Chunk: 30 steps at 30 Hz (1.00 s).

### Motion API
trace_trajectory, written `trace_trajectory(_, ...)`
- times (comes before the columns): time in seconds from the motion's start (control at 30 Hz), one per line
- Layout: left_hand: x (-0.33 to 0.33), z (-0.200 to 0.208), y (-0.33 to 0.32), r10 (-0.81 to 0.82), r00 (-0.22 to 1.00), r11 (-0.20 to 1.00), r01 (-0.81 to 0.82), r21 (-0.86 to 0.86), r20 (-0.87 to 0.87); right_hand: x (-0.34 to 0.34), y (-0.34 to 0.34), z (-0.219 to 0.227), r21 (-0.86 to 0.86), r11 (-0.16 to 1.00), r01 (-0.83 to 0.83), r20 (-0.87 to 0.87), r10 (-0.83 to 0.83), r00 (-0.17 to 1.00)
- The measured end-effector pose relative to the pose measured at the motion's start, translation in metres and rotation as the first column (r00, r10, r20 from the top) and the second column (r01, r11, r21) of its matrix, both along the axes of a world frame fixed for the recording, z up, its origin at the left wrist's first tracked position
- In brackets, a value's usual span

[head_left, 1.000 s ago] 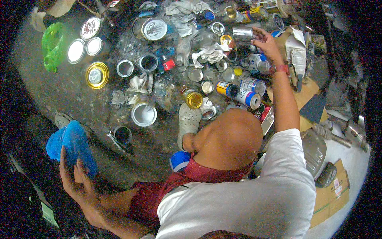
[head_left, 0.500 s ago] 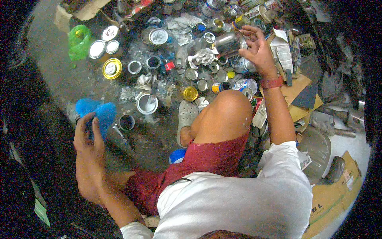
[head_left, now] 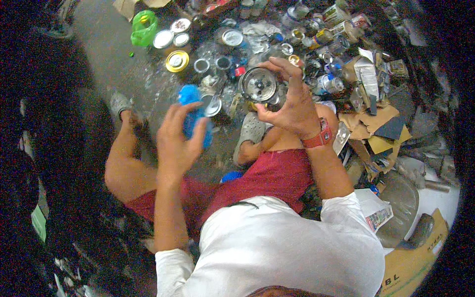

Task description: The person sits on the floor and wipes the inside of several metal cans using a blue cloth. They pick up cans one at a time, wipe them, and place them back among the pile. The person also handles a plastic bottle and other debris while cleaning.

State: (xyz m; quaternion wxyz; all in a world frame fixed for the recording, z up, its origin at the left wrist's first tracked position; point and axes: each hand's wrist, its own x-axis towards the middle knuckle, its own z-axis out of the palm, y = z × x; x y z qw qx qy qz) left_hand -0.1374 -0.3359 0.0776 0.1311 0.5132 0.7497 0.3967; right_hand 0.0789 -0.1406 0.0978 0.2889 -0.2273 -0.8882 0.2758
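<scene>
- Left hand (head_left: 175,141) pinches a blue cloth (head_left: 195,121).
- Right hand (head_left: 294,109) grasps a round metal can (head_left: 259,85), held above the floor (head_left: 110,49), apart from the cloth.
- Step seemingly in hand: holding the can up; the next move likely calls for a steady right grip.

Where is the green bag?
In the head view, the green bag is at the upper left on the floor, just left of the round white lids.

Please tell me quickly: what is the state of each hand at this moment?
Left hand: holding a blue cloth-like thing between fingers and thumb.
Right hand: holding a round container, fingers and thumb around it.
</scene>
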Motion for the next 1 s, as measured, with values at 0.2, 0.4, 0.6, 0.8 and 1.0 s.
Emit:
trace_trajectory(0.2,0.036,-0.01,-0.011,-0.048,0.998,0.993,0.051,-0.106,0.035,-0.016,-0.061,-0.023,-0.246,0.96,-0.136,-0.039,0.131,0.991)
trace_trajectory(0.4,0.035,-0.024,-0.034,-0.001,0.997,0.975,0.016,-0.22,0.071,-0.022,-0.09,-0.047,-0.446,0.883,-0.142,-0.032,0.143,0.989)
trace_trajectory(0.6,0.038,-0.043,-0.048,0.036,0.997,0.958,-0.014,-0.287,0.071,-0.023,-0.099,-0.073,-0.526,0.832,-0.174,-0.057,0.17,0.984)
trace_trajectory(0.8,0.033,-0.076,-0.06,0.137,0.991,0.934,-0.128,-0.334,0.004,-0.032,-0.094,-0.141,-0.922,0.382,-0.061,-0.147,-0.201,0.969)
trace_trajectory(1.0,0.028,-0.111,-0.064,0.243,0.969,0.9,-0.208,-0.384,0.042,-0.075,-0.029,-0.271,-0.937,0.112,0.332,0.226,-0.53,0.817)
